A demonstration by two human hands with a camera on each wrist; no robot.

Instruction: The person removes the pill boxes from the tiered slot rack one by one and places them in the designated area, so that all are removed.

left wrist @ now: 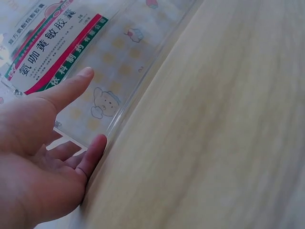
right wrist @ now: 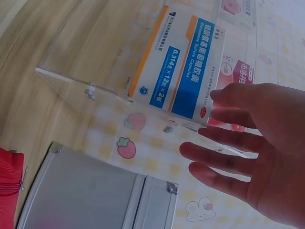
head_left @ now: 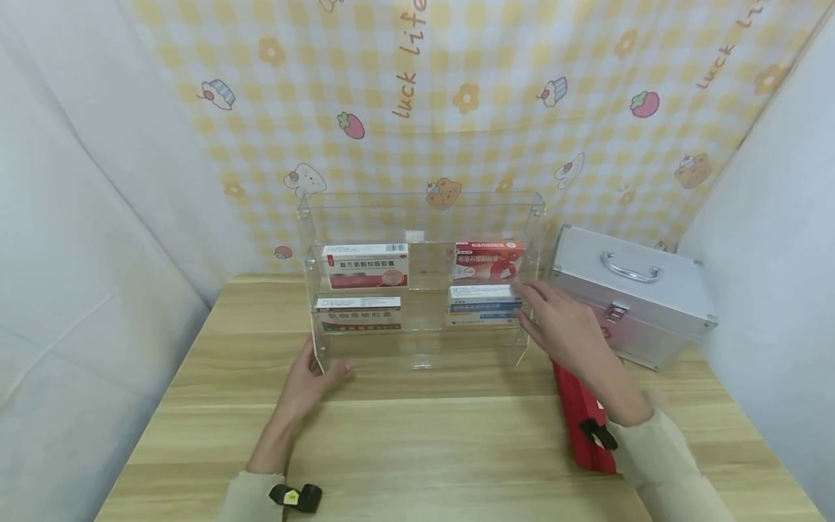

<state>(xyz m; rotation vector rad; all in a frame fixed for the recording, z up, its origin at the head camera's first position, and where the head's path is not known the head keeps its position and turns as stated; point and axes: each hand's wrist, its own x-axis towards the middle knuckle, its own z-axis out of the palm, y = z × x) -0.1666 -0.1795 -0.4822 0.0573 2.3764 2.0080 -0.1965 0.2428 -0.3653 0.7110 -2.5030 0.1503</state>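
Observation:
A clear acrylic tiered rack (head_left: 422,348) stands on the wooden table, holding medicine boxes on two tiers. At its left are a white-and-red box (head_left: 367,270) and, one tier lower, a white box with green and red bands (left wrist: 62,52). A red box (head_left: 489,264) sits upper right, above a white-and-blue box with orange stripes (right wrist: 178,71). My left hand (head_left: 305,388) is at the rack's lower left side, thumb extended in front, fingers by the side panel. My right hand (head_left: 566,330) is at the right end, thumb tip at the white-and-blue box's edge, fingers fairly straight outside the side panel.
A silver metal case (head_left: 633,290) with a handle stands right of the rack, close to my right hand. Under my right forearm lies a red zippered pouch (head_left: 577,420). Behind the rack hangs a yellow checked cloth (head_left: 404,145); white sheets flank the table (head_left: 417,449).

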